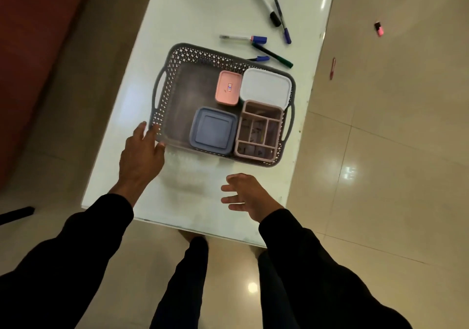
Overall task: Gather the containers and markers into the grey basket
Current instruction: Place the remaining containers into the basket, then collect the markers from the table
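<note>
The grey basket sits on the white table. Inside it lie a pink lidded box, a white lidded box, a blue lidded box and a pink divided organiser. Several markers and pens lie on the table beyond the basket: a black-capped marker, a blue pen, a clear pen with a blue cap, a green-tipped marker and a blue-capped one. My left hand touches the basket's near-left corner with straight fingers. My right hand hovers over the table with fingers spread, holding nothing.
A pink highlighter and a red pen lie on the tiled floor to the right of the table. A dark red sofa stands at the left. A black object lies on the floor near my left sleeve.
</note>
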